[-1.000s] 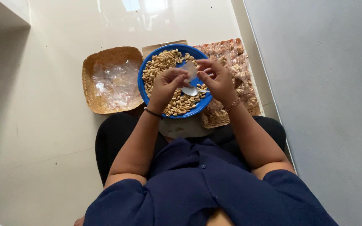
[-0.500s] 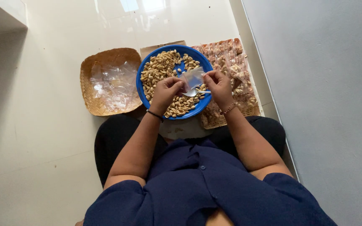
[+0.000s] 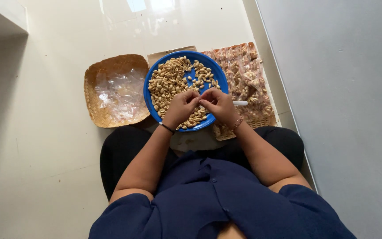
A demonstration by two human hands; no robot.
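A blue plate [image 3: 147, 102] of shelled peanuts [image 3: 169, 80] lies on the floor in front of my knees. Both hands meet over its near half, fingertips pinched together. My left hand [image 3: 180, 108], with a dark band at the wrist, pinches a small clear plastic bag that the fingers mostly hide. My right hand [image 3: 220, 107], with a bead bracelet, is closed around a white spoon [image 3: 240, 103]. The spoon's handle sticks out to the right.
A woven basket [image 3: 93, 95] holding clear empty bags [image 3: 120, 93] sits left of the plate. A woven tray of filled peanut packets [image 3: 249, 75] sits on the right, against a grey wall [image 3: 332, 88]. A brown card [image 3: 169, 52] lies behind the plate.
Both hands have dropped lower and closer together over the plate. The clear bag, held up and plainly visible before, is now mostly hidden between the fingers.
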